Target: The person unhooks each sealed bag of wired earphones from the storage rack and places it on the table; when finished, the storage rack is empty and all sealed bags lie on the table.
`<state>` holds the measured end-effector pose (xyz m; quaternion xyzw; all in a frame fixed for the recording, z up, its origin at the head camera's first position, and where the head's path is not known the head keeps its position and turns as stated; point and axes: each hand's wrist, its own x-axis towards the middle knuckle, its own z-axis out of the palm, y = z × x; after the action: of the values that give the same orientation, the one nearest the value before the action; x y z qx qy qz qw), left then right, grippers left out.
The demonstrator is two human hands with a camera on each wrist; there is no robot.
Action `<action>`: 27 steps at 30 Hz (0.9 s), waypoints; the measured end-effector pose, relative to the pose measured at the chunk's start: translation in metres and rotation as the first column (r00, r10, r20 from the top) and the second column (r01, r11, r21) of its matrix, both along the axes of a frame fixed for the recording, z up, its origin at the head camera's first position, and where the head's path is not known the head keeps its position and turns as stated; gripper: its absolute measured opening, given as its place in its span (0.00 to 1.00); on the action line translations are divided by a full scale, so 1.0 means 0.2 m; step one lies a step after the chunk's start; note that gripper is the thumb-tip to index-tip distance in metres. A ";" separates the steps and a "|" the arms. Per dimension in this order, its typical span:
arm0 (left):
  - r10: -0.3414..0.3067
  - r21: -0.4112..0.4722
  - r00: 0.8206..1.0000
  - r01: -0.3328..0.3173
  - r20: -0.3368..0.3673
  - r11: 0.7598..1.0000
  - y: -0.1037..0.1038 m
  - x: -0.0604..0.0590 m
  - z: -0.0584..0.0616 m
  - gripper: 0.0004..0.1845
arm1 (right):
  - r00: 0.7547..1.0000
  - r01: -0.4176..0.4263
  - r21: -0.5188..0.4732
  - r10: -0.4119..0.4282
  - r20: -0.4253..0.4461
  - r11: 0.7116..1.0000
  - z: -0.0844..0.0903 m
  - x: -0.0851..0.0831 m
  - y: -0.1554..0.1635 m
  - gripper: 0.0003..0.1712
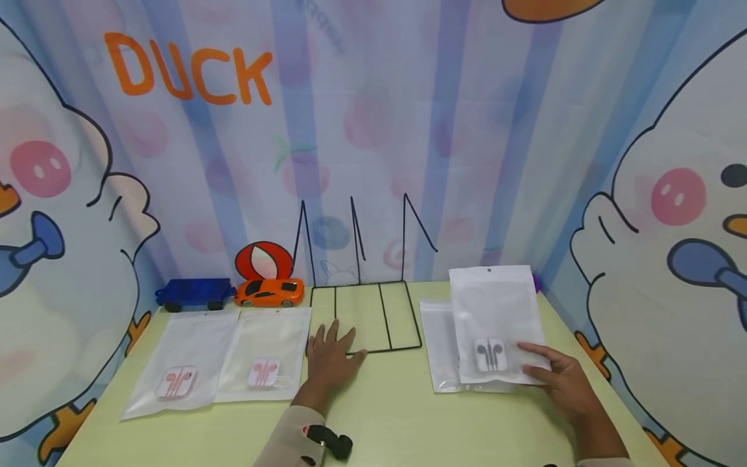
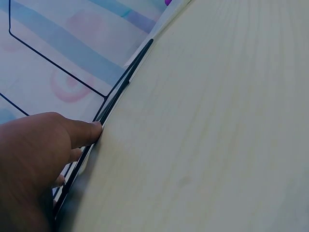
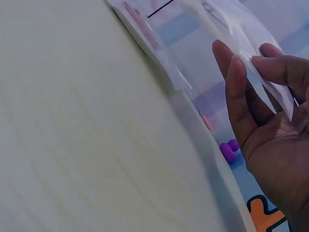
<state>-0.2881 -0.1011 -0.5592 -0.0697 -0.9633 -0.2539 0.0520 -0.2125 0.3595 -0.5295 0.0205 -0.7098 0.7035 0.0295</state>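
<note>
We see the wire rack (image 1: 364, 318) flat on the desk (image 1: 408, 421); our left hand (image 1: 329, 357) rests on its front edge, grip released, maybe steadying it. Our right hand (image 1: 560, 379) pinches the earphone bag (image 1: 496, 324), lifting it. Beyond that grip, something purple (image 3: 229, 149) stays half hidden.

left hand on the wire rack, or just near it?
Touching. In the left wrist view the fingers press against the black wire rack's base; the head view shows the left hand flat on its front edge.

Frosted earphone pouch (image 1: 495, 321) raised, tilted, overlapping flat pouch (image 1: 439, 347) beneath.
</note>
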 end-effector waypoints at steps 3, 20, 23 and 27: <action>0.003 -0.002 1.000 -0.003 0.008 1.000 0.00 0.00 0.00 0.33 | 1.000 0.009 -0.036 -0.008 0.002 0.999 0.00 0.00 0.03 0.29; -0.004 0.006 1.000 0.003 0.015 1.000 0.00 0.01 0.00 0.33 | 0.996 0.086 -0.176 -0.084 0.019 0.981 -0.04 0.01 0.20 0.26; -0.007 0.006 1.000 0.007 0.004 1.000 0.00 0.01 0.00 0.33 | 0.992 0.120 -0.174 -0.110 0.067 0.977 -0.04 0.02 0.23 0.24; -0.009 0.002 1.000 0.009 -0.003 1.000 0.00 0.00 0.01 0.33 | 0.984 0.150 -0.173 -0.131 0.117 0.973 -0.04 0.01 0.26 0.25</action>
<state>-0.2874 -0.1017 -0.5580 -0.0742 -0.9627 -0.2550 0.0526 -0.2098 0.4109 -0.5375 -0.0696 -0.6431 0.7613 0.0439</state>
